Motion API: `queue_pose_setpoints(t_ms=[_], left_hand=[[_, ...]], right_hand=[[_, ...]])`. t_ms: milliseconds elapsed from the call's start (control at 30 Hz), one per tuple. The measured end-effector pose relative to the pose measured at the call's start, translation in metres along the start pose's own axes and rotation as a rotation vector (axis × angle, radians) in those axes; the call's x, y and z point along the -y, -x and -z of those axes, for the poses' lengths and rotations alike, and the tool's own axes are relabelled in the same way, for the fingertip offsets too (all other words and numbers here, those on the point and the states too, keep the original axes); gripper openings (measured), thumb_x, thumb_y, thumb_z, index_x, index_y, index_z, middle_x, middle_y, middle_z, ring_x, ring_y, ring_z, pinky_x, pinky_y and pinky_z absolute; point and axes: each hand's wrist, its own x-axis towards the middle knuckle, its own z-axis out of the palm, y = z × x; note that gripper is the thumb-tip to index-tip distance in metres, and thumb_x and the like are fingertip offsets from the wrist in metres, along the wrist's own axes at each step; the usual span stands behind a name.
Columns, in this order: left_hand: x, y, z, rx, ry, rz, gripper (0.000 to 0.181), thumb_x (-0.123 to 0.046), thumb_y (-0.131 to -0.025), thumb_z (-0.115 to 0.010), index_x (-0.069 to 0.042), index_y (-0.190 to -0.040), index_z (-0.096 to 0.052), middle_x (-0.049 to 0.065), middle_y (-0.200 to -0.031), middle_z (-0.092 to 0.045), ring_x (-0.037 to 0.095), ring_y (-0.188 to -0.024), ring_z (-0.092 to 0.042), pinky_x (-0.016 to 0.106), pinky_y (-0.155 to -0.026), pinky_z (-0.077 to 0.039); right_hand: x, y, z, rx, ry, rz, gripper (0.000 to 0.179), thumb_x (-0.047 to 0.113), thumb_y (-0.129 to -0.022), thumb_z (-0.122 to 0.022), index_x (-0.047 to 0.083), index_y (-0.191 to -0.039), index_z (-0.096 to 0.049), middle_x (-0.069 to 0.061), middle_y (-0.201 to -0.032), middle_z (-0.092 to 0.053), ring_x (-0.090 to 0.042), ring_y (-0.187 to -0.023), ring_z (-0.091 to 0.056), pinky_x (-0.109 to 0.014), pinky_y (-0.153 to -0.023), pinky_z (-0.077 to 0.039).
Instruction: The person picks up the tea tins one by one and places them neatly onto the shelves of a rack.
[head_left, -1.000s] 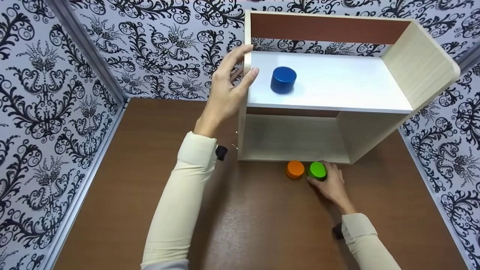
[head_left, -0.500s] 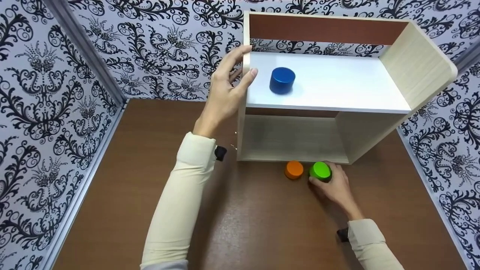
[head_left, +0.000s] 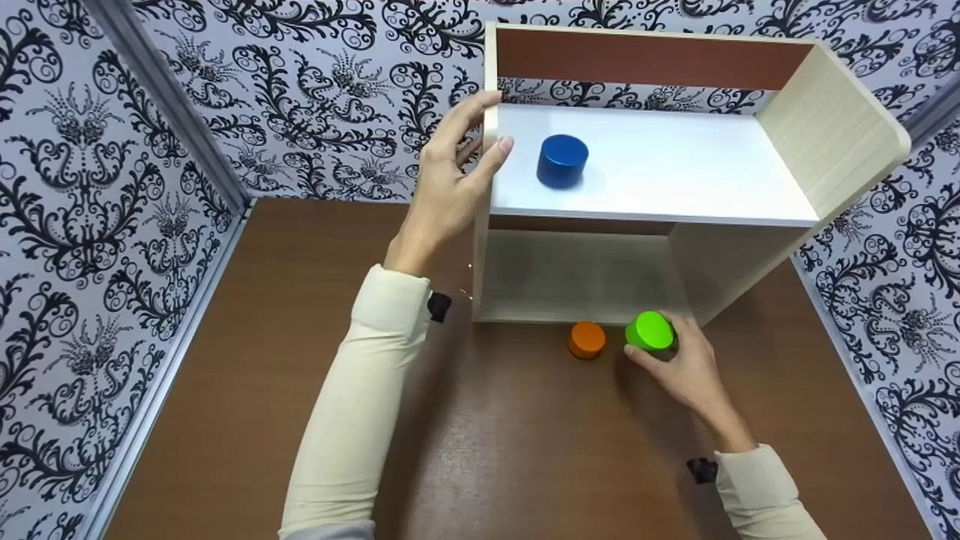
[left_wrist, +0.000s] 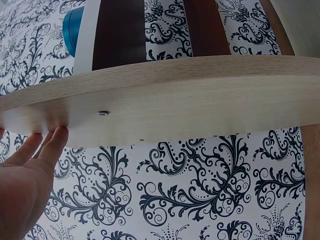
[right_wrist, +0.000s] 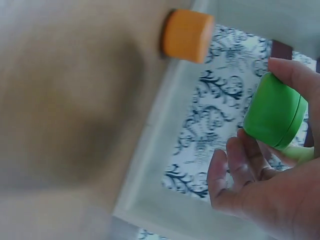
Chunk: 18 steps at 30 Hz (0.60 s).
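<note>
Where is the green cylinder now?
Head view: the green cylinder is held in the right hand, right of the orange cylinder, near the bottom of the shelf unit.

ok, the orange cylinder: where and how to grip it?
I'd pinch the orange cylinder by its curved side wall, thumb and fingertips on its left and right, coming from above on the person's side. It stands upright, flat top up, with no handle visible, and the shelf unit's bottom front edge sits close behind, so a rear approach looks cramped.
</note>
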Motion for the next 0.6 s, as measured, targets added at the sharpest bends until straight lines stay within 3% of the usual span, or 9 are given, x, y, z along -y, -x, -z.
queue_pose_setpoints(t_ms=[167,433,600], left_hand=[[0.000,0.000,0.000,-0.001,-0.001,-0.002,0.050,-0.011,-0.098,-0.067,-0.004,-0.144,-0.051,0.008,-0.152,-0.047,0.016,-0.132,-0.049,0.028,-0.112,-0.044],[-0.001,0.000,0.000,-0.001,-0.012,0.000,0.049,-0.012,-0.098,-0.067,-0.006,-0.144,-0.052,0.006,-0.152,-0.047,0.015,-0.132,-0.049,0.028,-0.112,-0.044],[-0.001,0.000,0.001,0.005,-0.017,0.004,0.049,-0.013,-0.099,-0.067,-0.006,-0.145,-0.051,0.006,-0.152,-0.046,0.015,-0.132,-0.048,0.029,-0.113,-0.043]], right_hand=[[0.017,0.000,0.014,-0.040,-0.014,0.046,0.066,0.021,-0.080,-0.088,0.000,-0.134,-0.057,-0.017,-0.116,-0.057,-0.028,-0.100,-0.053,-0.042,-0.083,-0.045],[0.043,0.000,0.034,-0.058,-0.029,0.108,0.065,0.018,-0.080,-0.088,0.001,-0.135,-0.057,-0.015,-0.117,-0.056,-0.021,-0.101,-0.051,-0.030,-0.083,-0.042],[0.055,-0.002,0.045,-0.073,-0.032,0.124,0.065,0.015,-0.079,-0.088,0.001,-0.134,-0.058,-0.016,-0.119,-0.056,-0.026,-0.104,-0.052,-0.040,-0.088,-0.043]])
